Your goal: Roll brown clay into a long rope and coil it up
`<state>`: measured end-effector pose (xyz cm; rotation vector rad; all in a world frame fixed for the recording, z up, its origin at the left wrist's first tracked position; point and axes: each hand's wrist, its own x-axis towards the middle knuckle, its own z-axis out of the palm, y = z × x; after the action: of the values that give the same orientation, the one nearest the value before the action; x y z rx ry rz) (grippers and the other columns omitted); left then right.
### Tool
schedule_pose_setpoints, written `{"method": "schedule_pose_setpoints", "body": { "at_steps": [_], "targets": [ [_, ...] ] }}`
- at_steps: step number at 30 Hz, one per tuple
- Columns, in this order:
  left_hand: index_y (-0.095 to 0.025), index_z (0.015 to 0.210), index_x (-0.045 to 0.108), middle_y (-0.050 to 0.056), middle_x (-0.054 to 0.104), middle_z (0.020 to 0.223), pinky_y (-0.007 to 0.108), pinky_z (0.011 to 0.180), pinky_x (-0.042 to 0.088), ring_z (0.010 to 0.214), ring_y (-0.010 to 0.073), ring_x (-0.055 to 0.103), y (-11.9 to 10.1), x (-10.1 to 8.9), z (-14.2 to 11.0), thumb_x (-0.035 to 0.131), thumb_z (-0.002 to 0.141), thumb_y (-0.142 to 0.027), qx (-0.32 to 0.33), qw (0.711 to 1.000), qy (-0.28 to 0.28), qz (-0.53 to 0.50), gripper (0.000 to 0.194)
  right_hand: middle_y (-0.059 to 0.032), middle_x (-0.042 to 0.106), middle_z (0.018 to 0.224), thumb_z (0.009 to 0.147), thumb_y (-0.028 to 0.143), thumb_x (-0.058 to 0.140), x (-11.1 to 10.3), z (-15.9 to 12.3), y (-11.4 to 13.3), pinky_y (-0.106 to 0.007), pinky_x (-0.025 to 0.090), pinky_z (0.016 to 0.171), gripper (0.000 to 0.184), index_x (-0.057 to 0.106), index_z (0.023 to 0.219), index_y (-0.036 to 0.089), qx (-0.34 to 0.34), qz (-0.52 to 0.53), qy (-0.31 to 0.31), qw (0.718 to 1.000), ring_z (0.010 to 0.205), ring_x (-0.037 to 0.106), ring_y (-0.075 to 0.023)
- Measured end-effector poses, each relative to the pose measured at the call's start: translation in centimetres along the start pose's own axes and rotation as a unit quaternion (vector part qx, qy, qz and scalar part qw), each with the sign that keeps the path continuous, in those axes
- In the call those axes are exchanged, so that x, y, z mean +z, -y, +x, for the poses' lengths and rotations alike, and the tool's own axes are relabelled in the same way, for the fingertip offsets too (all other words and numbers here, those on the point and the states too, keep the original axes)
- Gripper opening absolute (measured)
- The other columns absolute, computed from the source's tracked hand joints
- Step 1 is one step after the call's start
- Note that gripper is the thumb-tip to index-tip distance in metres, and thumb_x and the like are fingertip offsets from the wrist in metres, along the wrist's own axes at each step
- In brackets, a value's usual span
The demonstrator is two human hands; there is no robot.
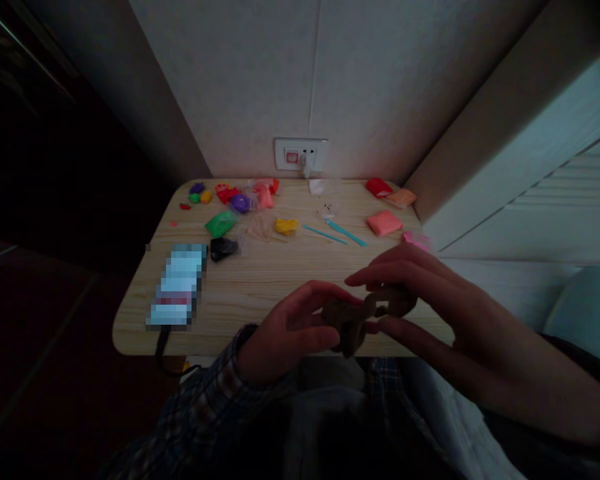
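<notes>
A dark brown piece of modelling clay [347, 325], with a gap showing through it, is held up over the table's front edge. My left hand [290, 330] is closed around its left part, thumb in front and fingers behind. My right hand [430, 300] has its fingers curved about the right end of the brown clay, with the thumb below and the fingers above. Dim light hides the clay's exact shape. Beyond my hands, a thin blue stick [325, 234] and a flat blue clay tool [347, 233] lie on the table.
Clay packets lie along the wooden table [260, 300]: green [221, 224], black [224, 249], purple [240, 203], yellow [286, 227], salmon [384, 223] and red [379, 187]. A phone [179, 285] with a cable [161, 347] sits at left. Behind is a wall socket [301, 155].
</notes>
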<state>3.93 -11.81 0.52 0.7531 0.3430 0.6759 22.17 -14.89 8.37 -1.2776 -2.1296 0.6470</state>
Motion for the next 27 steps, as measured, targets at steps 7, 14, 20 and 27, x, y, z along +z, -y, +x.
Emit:
{"method": "schedule_pose_setpoints", "body": {
  "at_steps": [7, 14, 20, 27],
  "targets": [
    [-0.019, 0.101, 0.061, 0.007, 0.065, 0.107, 0.037, 0.088, 0.042, 0.099, 0.022, 0.059, -0.4, 0.3, 0.2, 0.077, 0.062, -0.028, 0.018, 0.999, -0.043, 0.028, 0.043, -0.0022, 0.06, 0.095, 0.087, 0.029, 0.049, -0.6, -0.7, -0.3, -0.027, 0.051, 0.07, 0.02, 0.057, 0.106, 0.029, 0.053, -0.002, -0.067, 0.996, 0.085, 0.06, -0.017],
    [-0.021, 0.102, 0.06, 0.005, 0.067, 0.103, 0.032, 0.082, 0.047, 0.094, 0.0187, 0.062, -0.3, 0.4, 0.0, 0.074, 0.066, -0.022, 0.076, 0.993, -0.065, 0.058, 0.038, 0.001, 0.063, 0.083, 0.083, 0.034, 0.057, 0.0, -0.6, -0.3, -0.026, 0.05, 0.058, 0.01, 0.058, 0.091, 0.028, 0.083, 0.029, -0.069, 0.994, 0.07, 0.06, -0.016],
    [-0.022, 0.106, 0.058, 0.005, 0.063, 0.108, 0.029, 0.081, 0.048, 0.094, 0.0174, 0.061, -0.3, 0.5, -0.3, 0.072, 0.07, -0.021, 0.114, 0.982, -0.071, 0.132, 0.039, -0.0013, 0.065, 0.081, 0.085, 0.033, 0.054, -0.1, -0.2, 0.0, -0.026, 0.05, 0.055, 0.01, 0.06, 0.088, 0.025, 0.062, 0.001, -0.046, 0.997, 0.067, 0.06, -0.0159],
    [-0.024, 0.109, 0.055, 0.003, 0.062, 0.104, 0.031, 0.083, 0.049, 0.093, 0.0178, 0.062, -0.7, 0.8, -0.8, 0.07, 0.072, -0.018, 0.089, 0.986, -0.043, 0.131, 0.04, -0.0024, 0.065, 0.081, 0.086, 0.03, 0.052, -0.3, 0.2, 0.2, -0.026, 0.05, 0.061, 0.012, 0.061, 0.086, 0.023, 0.026, -0.051, -0.041, 0.998, 0.07, 0.06, -0.0157]
  ]
}}
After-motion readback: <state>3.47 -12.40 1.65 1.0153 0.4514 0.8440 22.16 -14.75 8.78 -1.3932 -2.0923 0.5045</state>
